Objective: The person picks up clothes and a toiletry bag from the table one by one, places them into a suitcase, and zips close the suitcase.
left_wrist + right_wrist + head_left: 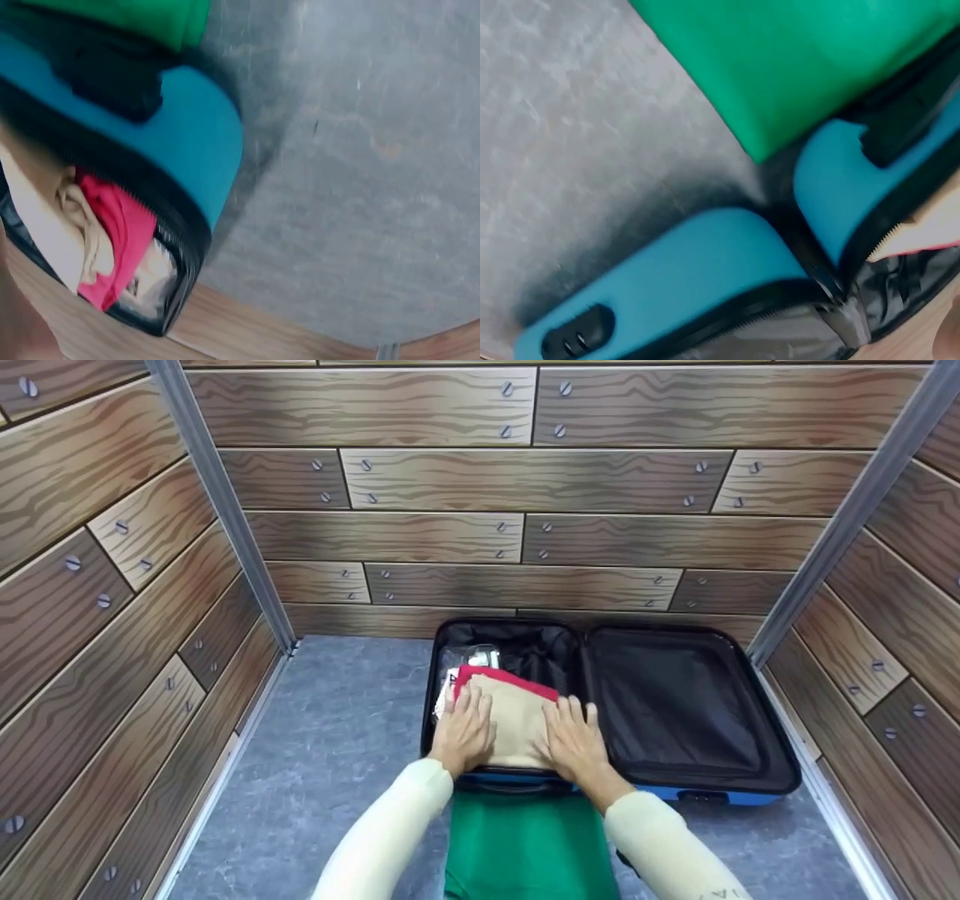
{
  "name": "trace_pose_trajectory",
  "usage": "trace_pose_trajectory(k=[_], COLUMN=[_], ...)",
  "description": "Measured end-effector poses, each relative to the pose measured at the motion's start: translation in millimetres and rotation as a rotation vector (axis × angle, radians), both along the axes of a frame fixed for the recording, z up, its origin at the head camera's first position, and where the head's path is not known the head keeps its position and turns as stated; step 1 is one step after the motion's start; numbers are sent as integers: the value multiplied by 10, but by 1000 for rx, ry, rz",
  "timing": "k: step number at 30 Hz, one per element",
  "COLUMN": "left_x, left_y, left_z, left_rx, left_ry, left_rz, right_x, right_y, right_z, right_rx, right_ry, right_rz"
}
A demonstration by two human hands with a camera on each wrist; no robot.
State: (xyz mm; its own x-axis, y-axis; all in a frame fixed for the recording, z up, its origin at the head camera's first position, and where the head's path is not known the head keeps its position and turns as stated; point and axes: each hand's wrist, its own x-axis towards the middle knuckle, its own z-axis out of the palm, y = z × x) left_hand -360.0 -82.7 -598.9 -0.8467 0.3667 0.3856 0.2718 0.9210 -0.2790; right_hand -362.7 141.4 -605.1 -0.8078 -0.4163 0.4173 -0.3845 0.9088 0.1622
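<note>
A blue suitcase (pixel 750 796) lies open on the floor, black-lined inside. In its left half a folded beige cloth (pixel 517 727) lies over a red cloth (pixel 469 669), whose edge shows along the far and left sides. My left hand (pixel 463 729) rests with extended fingers on the left part of the beige cloth. On its right edge lies my right hand (pixel 574 737), fingers also extended. Beyond the cloths, a clear plastic packet (pixel 482 655) with pale contents sits in the same half. The left wrist view shows the beige layers (pixel 82 225) bunched above the pink-red one (pixel 127 232).
A green cloth (pixel 532 840) lies flat on the grey floor (pixel 337 735) in front of the suitcase. The suitcase's right half (pixel 679 705) has a black lining panel. Wood-patterned walls (pixel 450 480) stand behind and on both sides.
</note>
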Motion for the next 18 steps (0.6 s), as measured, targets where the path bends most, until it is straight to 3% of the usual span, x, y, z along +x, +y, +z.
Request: trace_pose_trajectory(k=[3, 6, 9, 14, 18], left_x=[84, 154, 216, 305, 329], left_y=[-20, -47, -63, -147, -196], left_z=[-119, -218, -272, -329, -330], left_rx=[16, 46, 96, 116, 130], left_ry=[-154, -249, -219, -94, -60], left_rz=[45, 130, 157, 67, 54], right_x=[35, 41, 32, 7, -31], right_y=[27, 32, 91, 308, 391], right_z=[-91, -98, -61, 14, 63], right_rx=[4, 29, 36, -70, -34], right_ry=[-72, -143, -181, -292, -259], right_rz=[-41, -90, -58, 70, 66])
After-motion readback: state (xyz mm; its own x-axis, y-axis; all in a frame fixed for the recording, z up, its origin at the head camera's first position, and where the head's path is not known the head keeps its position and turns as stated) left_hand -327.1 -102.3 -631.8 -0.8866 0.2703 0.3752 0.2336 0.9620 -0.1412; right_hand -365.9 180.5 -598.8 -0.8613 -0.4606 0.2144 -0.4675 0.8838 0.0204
